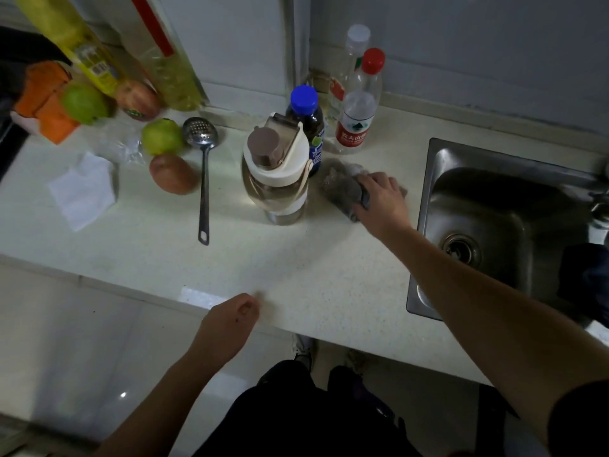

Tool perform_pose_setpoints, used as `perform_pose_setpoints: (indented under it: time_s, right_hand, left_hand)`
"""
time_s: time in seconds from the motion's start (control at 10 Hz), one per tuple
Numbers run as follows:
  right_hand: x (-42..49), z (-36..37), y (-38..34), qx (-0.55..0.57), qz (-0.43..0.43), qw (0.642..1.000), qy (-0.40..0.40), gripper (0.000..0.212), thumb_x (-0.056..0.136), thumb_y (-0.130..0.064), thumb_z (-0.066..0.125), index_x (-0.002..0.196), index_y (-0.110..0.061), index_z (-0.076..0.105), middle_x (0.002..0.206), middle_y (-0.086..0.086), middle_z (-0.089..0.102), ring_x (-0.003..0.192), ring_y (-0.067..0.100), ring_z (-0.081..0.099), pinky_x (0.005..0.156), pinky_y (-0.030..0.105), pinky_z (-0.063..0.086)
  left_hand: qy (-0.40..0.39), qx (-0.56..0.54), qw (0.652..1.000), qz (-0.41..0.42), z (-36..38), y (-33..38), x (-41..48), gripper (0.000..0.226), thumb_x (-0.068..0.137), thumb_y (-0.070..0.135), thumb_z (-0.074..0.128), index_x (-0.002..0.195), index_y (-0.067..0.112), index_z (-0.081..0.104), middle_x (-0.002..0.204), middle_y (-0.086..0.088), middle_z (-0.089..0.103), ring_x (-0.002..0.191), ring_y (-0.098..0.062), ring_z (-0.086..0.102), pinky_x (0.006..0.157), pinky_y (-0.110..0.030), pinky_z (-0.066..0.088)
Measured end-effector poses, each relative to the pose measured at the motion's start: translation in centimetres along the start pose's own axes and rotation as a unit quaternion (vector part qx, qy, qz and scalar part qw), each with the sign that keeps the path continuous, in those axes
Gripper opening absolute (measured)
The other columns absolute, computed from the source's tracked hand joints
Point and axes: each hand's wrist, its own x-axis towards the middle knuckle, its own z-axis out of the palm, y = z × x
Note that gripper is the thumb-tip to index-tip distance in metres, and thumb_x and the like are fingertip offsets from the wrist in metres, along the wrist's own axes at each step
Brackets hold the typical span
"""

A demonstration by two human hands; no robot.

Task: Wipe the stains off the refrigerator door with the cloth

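A grey crumpled cloth (342,188) lies on the pale countertop (296,265), just left of the sink. My right hand (382,201) rests on top of the cloth with the fingers curled around its right part. Near the counter's front edge my left hand (230,324) hangs loosely curled with nothing in it. No refrigerator door can be made out in this view.
A steel sink (494,225) is at the right. A large water jug (275,173), a blue-capped bottle (304,117) and a red-capped bottle (361,103) stand beside the cloth. A slotted ladle (202,173), several fruits (161,136) and a white tissue (82,189) lie left.
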Motion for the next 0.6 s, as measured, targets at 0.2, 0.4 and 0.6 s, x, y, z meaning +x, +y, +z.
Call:
perform_pose_setpoints:
  time_s: [0.2,0.4,0.6]
  right_hand:
    - [-0.4,-0.1,-1.0,-0.023,0.029,0.999,0.026,0.054,0.091,-0.034,0.067,0.140,-0.020,0.052,0.138,0.008,0.050,0.127,0.029,0.046,0.109,0.043,0.042]
    - [-1.5,-0.2,-1.3,-0.009,0.046,0.999,-0.023,0.060,0.097,-0.031,0.061,0.150,-0.016,0.039,0.152,0.012,0.042,0.144,0.032,0.035,0.121,0.048,0.031]
    - [-4.3,-1.3,-1.7,0.055,0.063,0.995,-0.053,0.059,0.098,-0.038,0.058,0.151,-0.019,0.039,0.152,0.014,0.045,0.138,0.036,0.045,0.113,0.051,0.043]
  left_hand:
    - [0.012,-0.004,1.000,-0.017,-0.1,-2.4,-1.1,0.023,0.100,0.043,0.051,0.084,0.033,0.065,0.091,0.011,0.074,0.087,-0.011,0.071,0.087,-0.037,0.055]
    - [0.005,0.007,1.000,-0.002,0.3,-3.6,-0.8,0.022,0.100,0.040,0.051,0.087,0.030,0.067,0.092,0.007,0.072,0.086,-0.014,0.070,0.089,-0.039,0.056]
    - [-0.011,0.016,1.000,-0.001,1.6,-5.9,-1.4,0.018,0.098,0.033,0.053,0.085,0.035,0.066,0.093,0.005,0.072,0.087,-0.016,0.069,0.091,-0.041,0.056]
